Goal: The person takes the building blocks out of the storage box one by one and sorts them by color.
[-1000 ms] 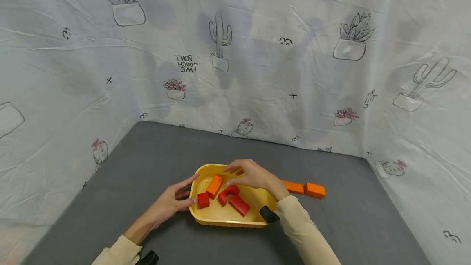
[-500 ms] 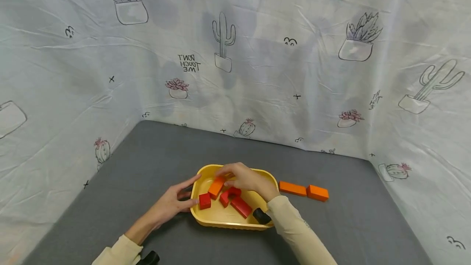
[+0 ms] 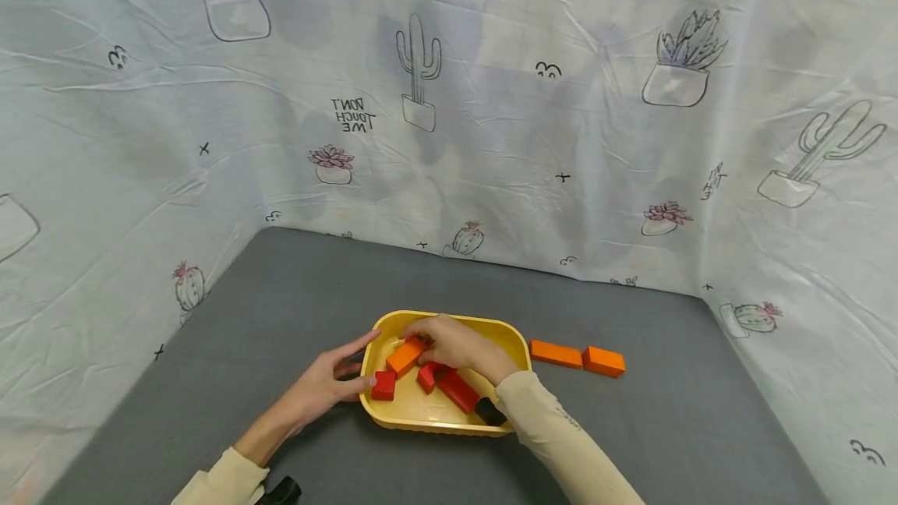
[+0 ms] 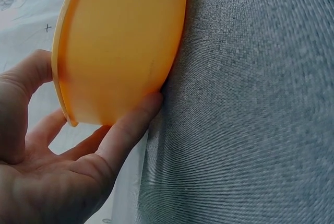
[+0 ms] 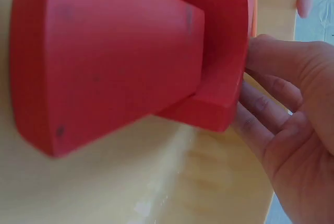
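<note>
Slipping piece: orange block (image 3: pixel 404 358), in the left half of the yellow tub (image 3: pixel 421 411); the right hand (image 3: pixel 454 345) seems to pinch only its far end, so it could swing or drop. The fingertips are partly hidden, so I cannot tell how firm the hold is.
Red arch: just beside the right hand in the tub's middle, the red arch (image 3: pixel 426 378) could be dragged or tipped by those fingers.
Black gadget: on the right wrist, inside the tub's near right part, the black gadget (image 3: pixel 489 411) sits close to the red block (image 3: pixel 459 390) and might knock it.
Tub grip: the left hand (image 3: pixel 321 382) holds the tub's left end, thumb at the rim, fingers along the outer wall; a loose hold could let the tub slide.
Red cube: at the tub's left wall, the red cube (image 3: pixel 383 386) may hem in the orange block.
Sleeve: the right sleeve (image 3: pixel 561 439) hides the tub's near right corner.
Loose wood: right of the tub, a long orange bar (image 3: pixel 556 354), then a short orange brick (image 3: pixel 603 361).
</note>
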Available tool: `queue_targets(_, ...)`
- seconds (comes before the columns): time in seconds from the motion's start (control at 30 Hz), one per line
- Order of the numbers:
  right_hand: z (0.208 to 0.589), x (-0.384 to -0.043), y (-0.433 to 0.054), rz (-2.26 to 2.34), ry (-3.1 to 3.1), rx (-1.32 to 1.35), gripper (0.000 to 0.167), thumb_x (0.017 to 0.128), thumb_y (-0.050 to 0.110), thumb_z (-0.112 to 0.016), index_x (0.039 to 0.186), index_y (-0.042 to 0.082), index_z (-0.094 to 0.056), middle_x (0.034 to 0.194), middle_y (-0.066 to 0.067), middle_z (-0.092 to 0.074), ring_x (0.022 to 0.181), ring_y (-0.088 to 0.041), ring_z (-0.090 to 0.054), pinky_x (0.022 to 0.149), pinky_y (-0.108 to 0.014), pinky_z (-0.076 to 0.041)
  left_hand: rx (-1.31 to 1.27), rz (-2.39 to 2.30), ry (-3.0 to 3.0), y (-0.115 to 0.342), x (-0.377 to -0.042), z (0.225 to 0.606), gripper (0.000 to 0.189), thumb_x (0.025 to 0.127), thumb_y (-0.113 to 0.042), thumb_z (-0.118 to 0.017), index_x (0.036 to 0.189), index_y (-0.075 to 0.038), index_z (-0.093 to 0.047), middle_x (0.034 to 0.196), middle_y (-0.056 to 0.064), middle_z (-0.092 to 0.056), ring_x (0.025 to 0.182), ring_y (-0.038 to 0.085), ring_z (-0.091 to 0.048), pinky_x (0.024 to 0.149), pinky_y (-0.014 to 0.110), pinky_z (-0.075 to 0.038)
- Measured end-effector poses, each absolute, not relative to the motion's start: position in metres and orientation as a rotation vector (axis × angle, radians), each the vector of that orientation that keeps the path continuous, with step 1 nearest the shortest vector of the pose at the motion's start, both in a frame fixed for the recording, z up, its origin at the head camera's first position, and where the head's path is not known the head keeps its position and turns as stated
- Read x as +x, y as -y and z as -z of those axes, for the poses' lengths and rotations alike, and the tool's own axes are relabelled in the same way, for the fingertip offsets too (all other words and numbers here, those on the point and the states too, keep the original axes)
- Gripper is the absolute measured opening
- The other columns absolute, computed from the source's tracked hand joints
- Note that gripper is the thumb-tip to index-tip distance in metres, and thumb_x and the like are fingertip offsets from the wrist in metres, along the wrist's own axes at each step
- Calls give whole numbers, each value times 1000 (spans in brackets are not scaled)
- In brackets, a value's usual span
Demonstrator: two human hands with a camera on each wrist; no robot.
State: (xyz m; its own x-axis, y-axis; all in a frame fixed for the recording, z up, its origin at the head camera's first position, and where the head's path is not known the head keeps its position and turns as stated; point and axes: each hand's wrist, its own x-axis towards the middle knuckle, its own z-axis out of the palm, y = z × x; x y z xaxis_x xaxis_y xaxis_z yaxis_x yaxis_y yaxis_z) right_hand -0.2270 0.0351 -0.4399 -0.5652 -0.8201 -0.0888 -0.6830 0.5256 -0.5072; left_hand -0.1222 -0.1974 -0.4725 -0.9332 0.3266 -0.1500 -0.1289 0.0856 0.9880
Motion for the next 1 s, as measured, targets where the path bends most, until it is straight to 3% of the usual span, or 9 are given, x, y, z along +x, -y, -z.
queue_targets(0.63,426,-223,-68,886,-2469,-1272,23,87,8,-74,110,10,-73,108,-1,-71,90,-13,-62,81,-30,-55,152,-1874,-2080,194,-122,468,76,91,-19,-72,155,-20,-32,159,19,-22,122,33,-53,84,39,-57)
queue_targets(1.0,411,-219,-96,982,-2516,-1231,26,88,5,-72,113,9,-73,119,-6,-68,108,-19,-64,88,-34,-56,154,-1878,-2097,191,-119,466,74,91,-14,-70,154,-20,-33,159,19,-22,124,35,-52,83,39,-57)
